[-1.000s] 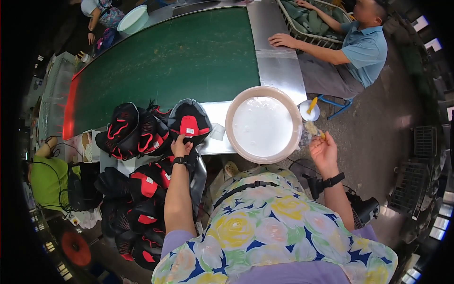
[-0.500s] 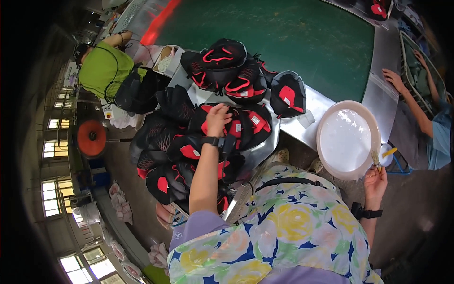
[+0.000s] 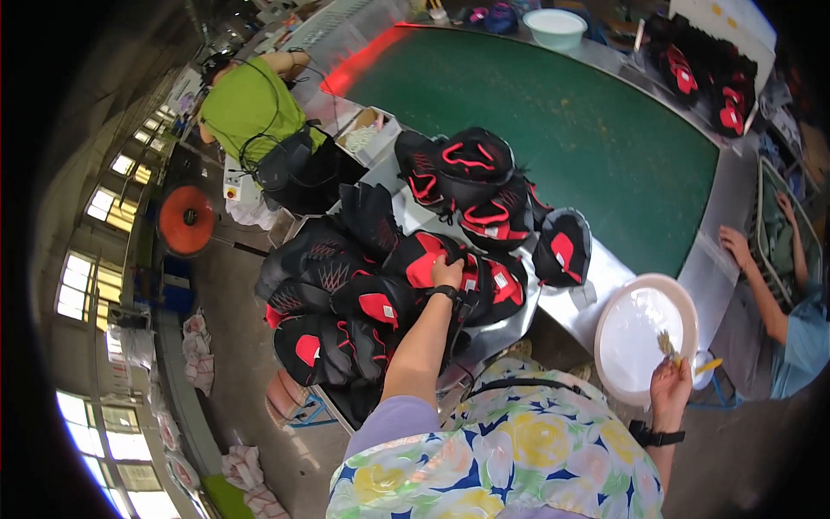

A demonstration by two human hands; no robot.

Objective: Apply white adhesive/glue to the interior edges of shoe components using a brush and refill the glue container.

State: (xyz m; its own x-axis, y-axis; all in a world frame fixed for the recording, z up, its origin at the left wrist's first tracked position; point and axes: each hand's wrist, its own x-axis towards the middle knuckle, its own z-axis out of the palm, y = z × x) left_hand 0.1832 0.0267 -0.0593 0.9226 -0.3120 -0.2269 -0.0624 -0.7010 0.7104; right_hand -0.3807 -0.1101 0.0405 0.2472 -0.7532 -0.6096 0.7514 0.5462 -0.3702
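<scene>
My left hand (image 3: 447,272) reaches into a pile of black shoe uppers with red linings. Its fingers are closed on the edge of one black-and-red shoe upper (image 3: 424,259) in the middle of the pile. In my right hand (image 3: 669,389) is a small brush (image 3: 665,343), held by its handle with the bristles up over the basin. The round, pale basin (image 3: 603,346) contains white liquid and stands on my right. A single shoe upper (image 3: 562,246) lies apart from the heap, beside the green belt.
A green conveyor belt (image 3: 553,130) runs beyond the metal table (image 3: 596,298). A person in a green top (image 3: 255,112) works at the far left; another's arm (image 3: 765,290) rests at the right. A yellow-handled tool (image 3: 709,365) stands beside the basin. More uppers (image 3: 683,73) lie far right.
The view has shifted, showing more of the belt's far side. My right hand has brought the brush from the basin's rim to over the liquid. My left hand's fingers have closed on an upper.
</scene>
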